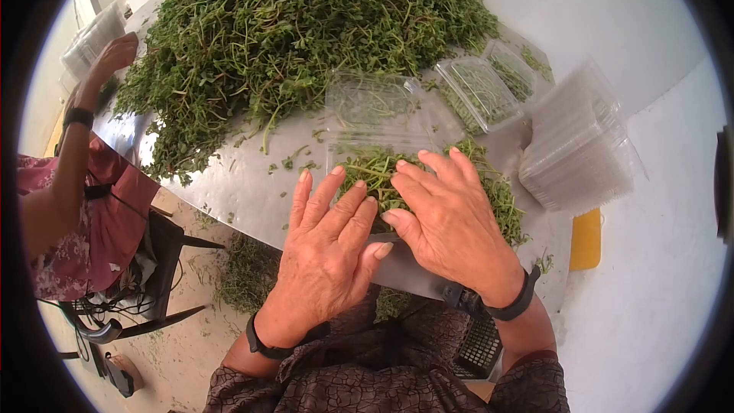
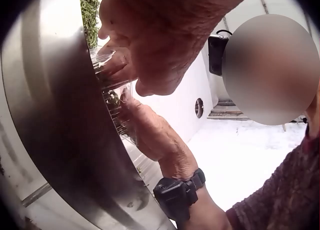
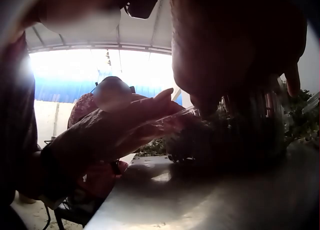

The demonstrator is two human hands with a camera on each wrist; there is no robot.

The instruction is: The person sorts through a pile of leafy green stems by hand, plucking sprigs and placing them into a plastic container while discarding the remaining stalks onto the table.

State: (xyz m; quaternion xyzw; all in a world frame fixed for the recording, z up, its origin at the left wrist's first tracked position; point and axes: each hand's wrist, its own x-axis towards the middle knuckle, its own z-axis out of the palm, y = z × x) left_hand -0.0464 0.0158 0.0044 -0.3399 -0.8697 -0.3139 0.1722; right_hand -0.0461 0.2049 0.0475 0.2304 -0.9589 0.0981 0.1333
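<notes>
An open clear plastic clamshell box stands at the table's near edge, its hinged lid (image 1: 371, 103) tipped back. Leafy green stems (image 1: 375, 167) fill its base. My left hand (image 1: 325, 260) lies along the left side of the box, fingers extended and fingertips at the greens. From the right, my right hand (image 1: 456, 222) rests over the greens with its fingers spread forward. Low in the left wrist view, the right hand (image 2: 152, 127) is against the clear wall of the box. Across the right wrist view, the left hand (image 3: 105, 132) reaches to the box with its thumb raised.
A large heap of greens (image 1: 290, 30) covers the back of the metal table (image 1: 245, 206). Filled clamshells (image 1: 478, 92) sit behind on the right, beside a tall stack of nested clamshells (image 1: 577, 141). Loose greens (image 1: 501, 206) lie right of the box. Another person's arm (image 1: 57, 191) is at left.
</notes>
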